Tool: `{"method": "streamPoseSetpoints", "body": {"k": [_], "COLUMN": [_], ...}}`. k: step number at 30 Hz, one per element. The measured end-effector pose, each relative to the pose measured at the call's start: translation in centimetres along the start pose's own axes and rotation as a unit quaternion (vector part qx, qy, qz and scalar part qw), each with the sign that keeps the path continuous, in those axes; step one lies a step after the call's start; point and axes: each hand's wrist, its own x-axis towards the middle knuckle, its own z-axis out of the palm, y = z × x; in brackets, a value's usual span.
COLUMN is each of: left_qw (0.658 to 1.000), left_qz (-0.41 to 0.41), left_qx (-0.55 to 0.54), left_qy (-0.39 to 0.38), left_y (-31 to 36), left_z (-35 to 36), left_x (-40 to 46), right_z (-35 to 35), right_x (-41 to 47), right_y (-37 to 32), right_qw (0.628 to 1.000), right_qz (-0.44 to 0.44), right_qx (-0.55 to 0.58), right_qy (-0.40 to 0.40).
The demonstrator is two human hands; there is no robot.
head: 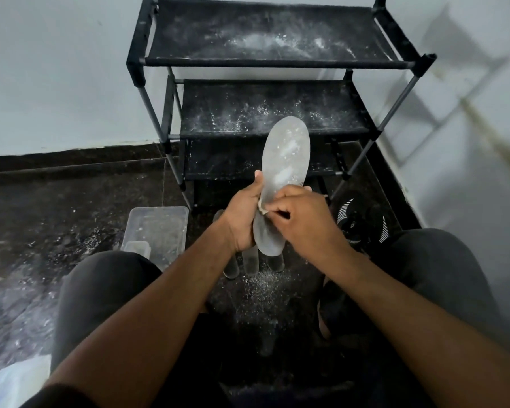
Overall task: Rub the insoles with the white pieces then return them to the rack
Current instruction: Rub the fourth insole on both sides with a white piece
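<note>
At the centre of the frame, the left hand point(242, 219) is wrapped around the narrow middle of a grey insole point(283, 172), holding it upright with its toe end in front of the black rack point(262, 83). The right hand point(304, 216), fingers curled, pinches a small white piece point(262, 208) against the insole's left edge. Both forearms reach forward from the lower corners.
</note>
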Motion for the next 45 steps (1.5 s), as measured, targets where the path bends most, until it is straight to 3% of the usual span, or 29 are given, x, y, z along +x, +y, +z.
{"method": "streamPoseSetpoints", "body": {"k": [4,7,12,14,18,21,23,26,29,31,33,36,39,42,45], "left_qw": [1.0,0.999,1.0,1.0,0.998,0.999,1.0,1.0,0.999,0.999,1.0,1.0,1.0,1.0,0.999], "left_qz": [-0.006,-0.015,-0.018,-0.009,-0.031,-0.013,-0.006,0.003,-0.008,-0.01,-0.007,-0.001,0.007,0.004,0.004], "left_qx": [-0.005,-0.04,0.004,0.008,-0.05,-0.03,-0.011,-0.016,-0.05,-0.033,-0.013,-0.003,0.0,-0.002,-0.006], "left_qy": [-0.017,-0.034,-0.021,-0.015,-0.008,0.002,0.002,0.008,0.005,-0.009,-0.005,0.001,0.027,0.022,0.032], "left_y": [0.0,0.4,-0.2,-0.3,0.2,0.1,0.0,0.0,0.3,0.2,0.1,-0.2,-0.2,-0.2,-0.4], "left_z": [0.5,-0.2,0.2,0.4,-0.6,-0.9,-0.3,0.3,0.0,-0.1,0.1,0.6,0.0,-0.1,0.3], "left_x": [-0.6,-0.5,-0.5,-0.5,-0.2,0.2,0.1,-0.2,-0.6,-0.5,-0.2,-0.2,-0.2,-0.2,0.1], "right_z": [0.6,-0.6,-0.7,-0.1,-0.5,-1.4,-1.2,-0.4,-0.8,-1.7,-2.0,-1.0,-0.7,-1.5,-1.2], "right_x": [-0.8,-2.0,-0.9,-0.6,-2.2,-1.8,-1.0,-0.9,-2.0,-1.9,-1.1,-0.6,-1.2,-1.1,-0.3], "right_y": [-0.9,-0.9,-0.7,-1.2,-0.7,0.5,1.0,0.9,0.3,0.5,1.2,1.5,1.6,1.9,2.9], "right_qw": [0.993,0.986,1.0,0.999,0.987,0.995,0.998,0.993,0.986,0.991,0.998,0.995,0.989,0.994,0.994], "right_qz": [-0.045,-0.03,-0.01,-0.013,-0.024,0.011,0.012,0.014,0.007,0.012,0.005,0.003,0.023,0.021,-0.004], "right_qx": [-0.059,0.043,0.018,0.003,0.016,0.047,0.002,-0.03,0.029,0.069,0.041,-0.034,0.016,0.05,-0.072], "right_qy": [-0.094,-0.157,-0.024,-0.043,-0.16,-0.091,-0.06,-0.116,-0.164,-0.113,-0.044,-0.098,-0.145,-0.099,-0.077]}}
